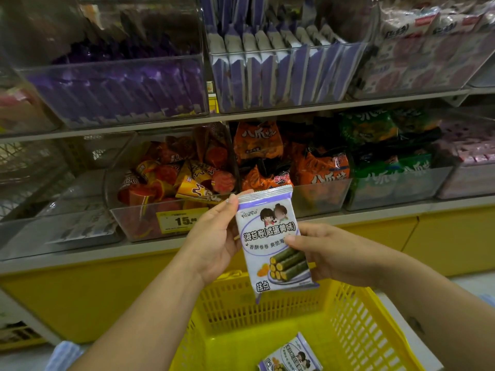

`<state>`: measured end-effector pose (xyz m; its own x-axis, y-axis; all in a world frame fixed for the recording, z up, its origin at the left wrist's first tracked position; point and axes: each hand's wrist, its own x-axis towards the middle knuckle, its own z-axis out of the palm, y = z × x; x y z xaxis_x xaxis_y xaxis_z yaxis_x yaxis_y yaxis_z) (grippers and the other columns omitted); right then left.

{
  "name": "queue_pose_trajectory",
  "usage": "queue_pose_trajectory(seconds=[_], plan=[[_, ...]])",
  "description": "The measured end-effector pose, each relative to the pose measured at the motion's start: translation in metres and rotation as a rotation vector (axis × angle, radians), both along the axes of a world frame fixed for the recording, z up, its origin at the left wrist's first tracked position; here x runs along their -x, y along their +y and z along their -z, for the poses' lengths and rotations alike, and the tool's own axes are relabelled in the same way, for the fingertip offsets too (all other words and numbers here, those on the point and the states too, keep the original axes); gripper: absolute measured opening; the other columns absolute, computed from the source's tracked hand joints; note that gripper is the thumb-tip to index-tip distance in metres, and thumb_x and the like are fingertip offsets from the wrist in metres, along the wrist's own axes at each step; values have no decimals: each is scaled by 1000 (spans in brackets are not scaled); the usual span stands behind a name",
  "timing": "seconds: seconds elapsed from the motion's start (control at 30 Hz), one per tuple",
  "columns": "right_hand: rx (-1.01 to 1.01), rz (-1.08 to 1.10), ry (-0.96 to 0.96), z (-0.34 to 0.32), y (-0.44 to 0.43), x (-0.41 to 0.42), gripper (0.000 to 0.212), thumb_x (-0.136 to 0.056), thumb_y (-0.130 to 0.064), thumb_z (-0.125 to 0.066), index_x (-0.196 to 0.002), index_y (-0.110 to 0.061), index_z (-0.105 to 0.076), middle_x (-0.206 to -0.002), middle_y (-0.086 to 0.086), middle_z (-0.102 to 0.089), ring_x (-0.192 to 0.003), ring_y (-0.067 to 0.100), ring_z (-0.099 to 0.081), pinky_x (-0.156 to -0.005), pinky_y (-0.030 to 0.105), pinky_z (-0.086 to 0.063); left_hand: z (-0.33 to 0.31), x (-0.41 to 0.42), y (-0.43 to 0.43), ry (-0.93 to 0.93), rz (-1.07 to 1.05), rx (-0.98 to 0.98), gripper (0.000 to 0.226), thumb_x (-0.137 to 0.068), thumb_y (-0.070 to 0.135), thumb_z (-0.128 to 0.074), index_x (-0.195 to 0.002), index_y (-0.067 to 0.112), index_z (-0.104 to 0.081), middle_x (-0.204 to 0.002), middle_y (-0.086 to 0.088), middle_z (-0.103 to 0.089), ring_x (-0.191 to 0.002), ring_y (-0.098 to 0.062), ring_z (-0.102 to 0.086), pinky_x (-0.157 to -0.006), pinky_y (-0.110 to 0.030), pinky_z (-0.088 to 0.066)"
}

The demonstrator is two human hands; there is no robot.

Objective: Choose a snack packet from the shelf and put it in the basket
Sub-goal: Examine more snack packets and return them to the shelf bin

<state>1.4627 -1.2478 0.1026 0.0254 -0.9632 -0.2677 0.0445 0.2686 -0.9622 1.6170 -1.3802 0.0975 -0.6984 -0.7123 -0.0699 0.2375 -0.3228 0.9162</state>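
Holding the packet (pixel 270 242) upright just above the basket (pixel 361 317), both hands pinch its edges: left hand (pixel 214 245) with the thumb at the top corner, right hand (pixel 318 255) with the thumb on the right side, fingers curled behind. Best play, I reckon: release 1 hand, lower it past the rim and lay it flat beside the other packet (pixel 292 356) inside.

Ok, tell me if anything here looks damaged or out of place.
Nothing stands out. The snack packet, held between left hand and right hand above the yellow basket, looks intact; a matching packet lies in the basket.
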Motion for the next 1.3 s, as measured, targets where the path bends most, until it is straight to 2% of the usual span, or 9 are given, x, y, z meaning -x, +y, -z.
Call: queue_pose_trajectory(seconds=[0.07,0.13,0.23,0.47,0.57,0.73,0.9,1.07,1.3], plan=[[-10,61,-78,-1,0,0,37,-90,-31,-52,-122,-13,-59,-116,11,-70,-103,22,-68,-87,38,-57,-1,-4,-1,-33,94,-31,33,-88,36,-51,-105,18,-72,-109,-13,-72,-94,-21,-67,-74,-39,-57],[-5,128,-179,-2,-2,2,40,-86,-30,-54,-119,-11,-60,-115,13,-70,-101,23,-68,-88,40,-57,-2,-9,0,-94,236,-17,35,-87,34,-54,-115,18,-69,-118,-12,-69,-101,-22,-67,-75,-41,-59],[-16,163,-268,-5,-3,5,44,-84,-28,-55,-124,-10,-59,-123,16,-66,-116,30,-62,-99,49,-49,-1,-12,2,-110,377,17,45,-81,24,-63,-126,18,-60,-121,-8,-68,-102,-19,-69,-73,-38,-59],[-74,129,-370,-2,-6,8,48,-87,-29,-52,-130,-8,-53,-127,20,-63,-122,34,-58,-109,54,-38,-3,-15,-1,-79,428,-90,30,-80,17,-65,-109,20,-72,-119,-10,-69,-93,-20,-71,-63,-36,-59],[-67,122,-410,-2,-6,10,47,-89,-28,-50,-131,-7,-51,-127,21,-62,-119,33,-60,-103,49,-44,-5,-15,1,-72,429,-95,28,-80,16,-64,-106,20,-74,-116,-10,-70,-92,-21,-72,-62,-34,-60],[-72,117,-424,-1,-6,10,48,-89,-28,-50,-131,-5,-51,-128,22,-61,-123,35,-56,-106,50,-42,-8,-16,3,-94,450,-77,41,-82,16,-61,-123,16,-60,-121,-12,-68,-98,-22,-70,-65,-34,-61],[-69,110,-427,-4,-5,10,48,-89,-27,-51,-132,-5,-49,-127,23,-62,-118,34,-60,-100,49,-47,-11,-18,5,-131,470,-66,42,-84,18,-57,-126,15,-57,-121,-11,-67,-98,-21,-69,-64,-35,-60],[-21,177,-281,-6,-5,10,46,-86,-28,-52,-128,-9,-54,-125,19,-64,-121,34,-58,-105,53,-42,-6,-17,8,-316,374,104,31,-93,28,-54,-124,20,-55,-106,-5,-74,-82,-22,-73,-73,-37,-61],[-38,207,-276,-6,-7,8,44,-90,-28,-49,-128,-6,-54,-125,20,-64,-124,35,-56,-109,54,-38,-4,-17,10,-332,367,123,25,-98,30,-47,-121,21,-53,-102,-4,-75,-70,-21,-73,-69,-33,-61]])
